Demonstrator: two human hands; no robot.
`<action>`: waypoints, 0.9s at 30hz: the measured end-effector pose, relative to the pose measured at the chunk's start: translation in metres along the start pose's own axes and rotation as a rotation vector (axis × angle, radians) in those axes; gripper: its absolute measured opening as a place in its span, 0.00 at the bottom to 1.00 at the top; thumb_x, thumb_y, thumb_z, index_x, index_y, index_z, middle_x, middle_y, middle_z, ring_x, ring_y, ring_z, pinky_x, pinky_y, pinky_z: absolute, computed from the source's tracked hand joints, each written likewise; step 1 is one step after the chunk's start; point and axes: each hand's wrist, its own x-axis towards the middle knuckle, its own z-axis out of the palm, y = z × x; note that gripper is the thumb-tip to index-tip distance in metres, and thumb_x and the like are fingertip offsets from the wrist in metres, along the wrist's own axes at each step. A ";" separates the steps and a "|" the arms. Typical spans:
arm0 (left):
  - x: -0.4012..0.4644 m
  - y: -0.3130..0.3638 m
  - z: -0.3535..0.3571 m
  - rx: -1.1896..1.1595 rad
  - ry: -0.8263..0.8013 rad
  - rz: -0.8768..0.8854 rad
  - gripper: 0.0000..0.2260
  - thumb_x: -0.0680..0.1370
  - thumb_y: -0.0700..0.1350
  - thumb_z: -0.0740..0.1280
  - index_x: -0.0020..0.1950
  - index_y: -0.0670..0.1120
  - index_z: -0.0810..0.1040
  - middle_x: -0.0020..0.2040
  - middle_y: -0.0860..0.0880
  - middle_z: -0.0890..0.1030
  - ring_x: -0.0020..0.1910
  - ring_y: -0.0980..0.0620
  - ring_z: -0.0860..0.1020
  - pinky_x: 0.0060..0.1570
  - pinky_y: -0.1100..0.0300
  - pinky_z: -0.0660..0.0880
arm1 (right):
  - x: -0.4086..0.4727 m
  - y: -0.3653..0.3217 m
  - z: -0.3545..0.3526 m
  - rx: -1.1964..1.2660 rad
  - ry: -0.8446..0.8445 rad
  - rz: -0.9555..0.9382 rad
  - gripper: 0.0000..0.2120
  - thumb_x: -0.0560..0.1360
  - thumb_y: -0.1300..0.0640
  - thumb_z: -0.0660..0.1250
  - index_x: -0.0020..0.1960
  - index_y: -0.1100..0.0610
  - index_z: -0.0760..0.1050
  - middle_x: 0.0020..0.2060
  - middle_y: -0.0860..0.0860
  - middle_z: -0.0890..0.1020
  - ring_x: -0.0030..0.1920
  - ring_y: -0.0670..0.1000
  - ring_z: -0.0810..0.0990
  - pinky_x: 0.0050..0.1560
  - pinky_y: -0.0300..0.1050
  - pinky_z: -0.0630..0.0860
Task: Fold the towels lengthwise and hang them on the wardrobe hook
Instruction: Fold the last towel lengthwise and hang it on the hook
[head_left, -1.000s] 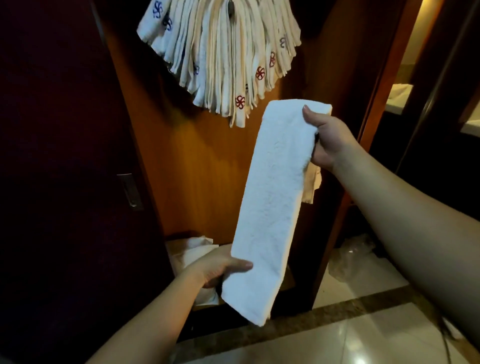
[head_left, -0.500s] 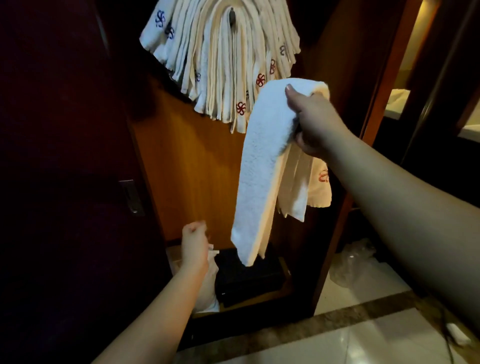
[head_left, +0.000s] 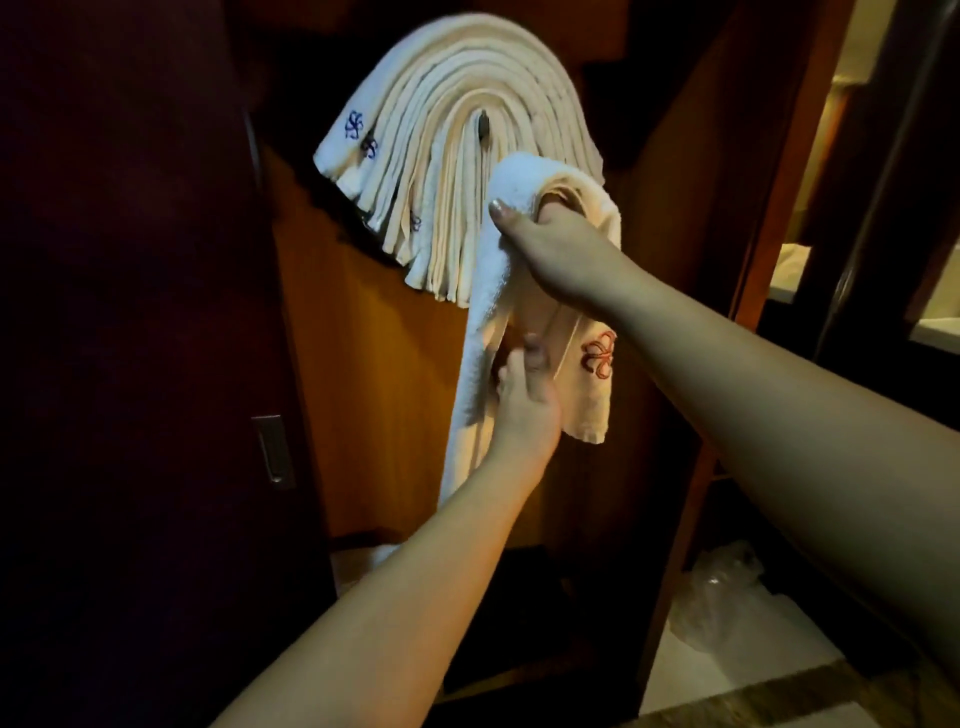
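Hanging: right hand (head_left: 558, 249) grips folded towel (head_left: 475, 358); left hand (head_left: 524, 410) pinches tails; lift fold toward hook (head_left: 483, 129), 11 o'clock.

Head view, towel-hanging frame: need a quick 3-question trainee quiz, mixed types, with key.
1. True or false: the folded towel held by the right hand already hangs on the hook.
2. Which hand grips the towel lower down? A) left hand B) right hand C) neither
3. Fill in: the emblem on the held towel's hanging end is ___ in colour.

Key: 1 false, it is draped over the right hand, in front of the hung towels; 2 A; 3 red.
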 end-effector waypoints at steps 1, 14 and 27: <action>0.002 0.010 -0.002 0.014 0.003 -0.014 0.44 0.72 0.76 0.39 0.76 0.49 0.64 0.66 0.46 0.74 0.64 0.50 0.72 0.68 0.50 0.62 | 0.003 -0.001 -0.003 0.002 0.016 -0.009 0.22 0.84 0.42 0.54 0.45 0.58 0.74 0.42 0.53 0.78 0.43 0.49 0.76 0.44 0.41 0.70; 0.062 0.047 -0.054 -0.966 0.415 -0.054 0.19 0.78 0.61 0.65 0.60 0.49 0.76 0.63 0.47 0.78 0.64 0.49 0.74 0.66 0.51 0.69 | 0.029 0.032 -0.005 -0.063 0.191 0.039 0.30 0.82 0.37 0.54 0.68 0.61 0.73 0.60 0.57 0.78 0.63 0.55 0.75 0.59 0.44 0.66; 0.171 0.125 -0.109 -1.281 0.322 0.080 0.16 0.76 0.36 0.69 0.63 0.39 0.75 0.53 0.40 0.83 0.51 0.41 0.83 0.57 0.42 0.79 | 0.133 0.086 -0.017 0.249 0.164 0.138 0.32 0.80 0.33 0.51 0.68 0.57 0.73 0.55 0.50 0.76 0.54 0.48 0.73 0.62 0.46 0.64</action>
